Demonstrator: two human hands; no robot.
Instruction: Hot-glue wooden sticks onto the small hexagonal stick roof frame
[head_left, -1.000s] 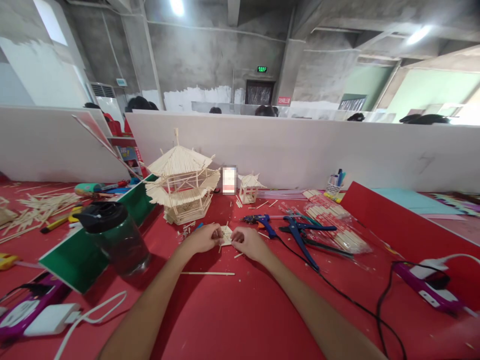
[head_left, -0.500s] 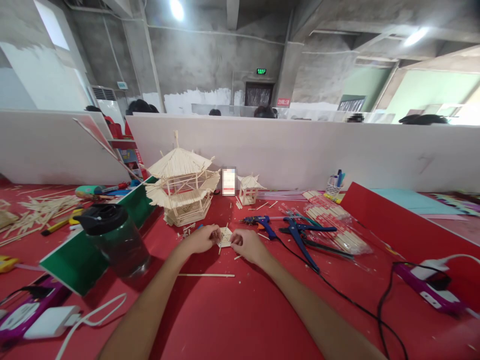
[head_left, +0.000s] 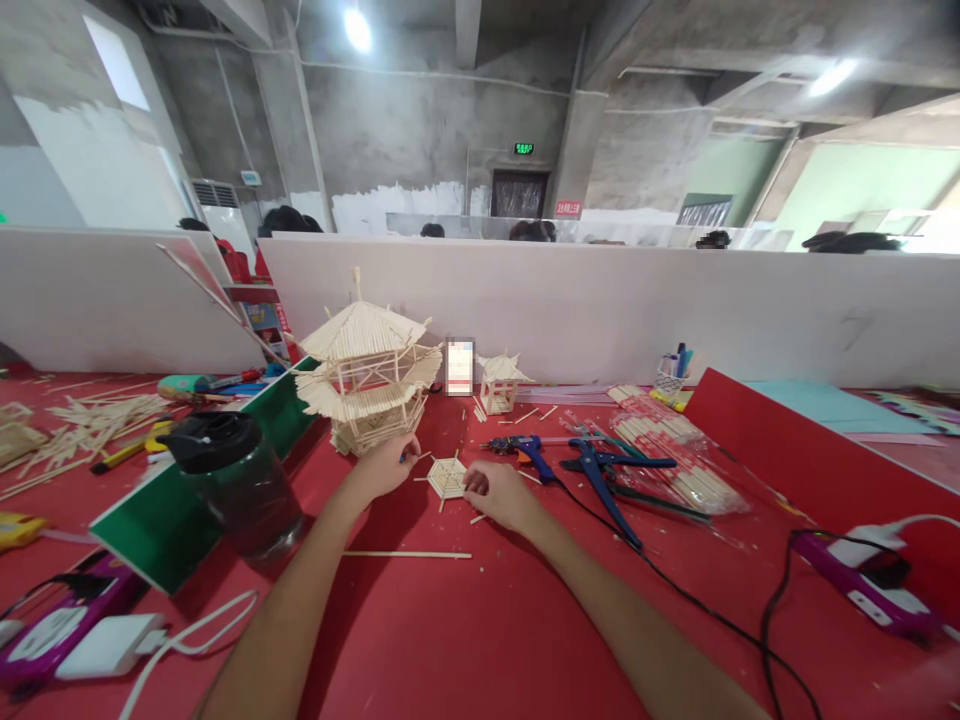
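A small web of sticks (head_left: 448, 479), roughly six-sided, is laid flat on the red table (head_left: 480, 640), between the two hands. No clear long axis is shown by it: it is about as broad as it is deep, and spoke ends are left jutting past the rim.

Its right edge is met by the fingertips of the right hand (head_left: 495, 490), which is therefore the nearer hand; from those fingers, the web is found to the left. They are bent in close together, but whether the rim is pinched or only steadied cannot be told.

The left hand (head_left: 386, 468) is held apart from the web, off its left side and slightly farther back, so its fingers are faced by the web on their right. They are curled, with thumb and forefinger near each other; a bit of blue (head_left: 403, 457) is seen at them, though whether it is held cannot be made out.

Nearer the body, a long stick (head_left: 407, 555) is laid crosswise, apart from the web. Behind the left hand the large pavilion (head_left: 366, 400) is stood; farther back, right of the web, the small pavilion (head_left: 501, 370) is placed. Beyond the right hand, the glue gun (head_left: 531, 455) and blue cutters (head_left: 600, 482) are set down.
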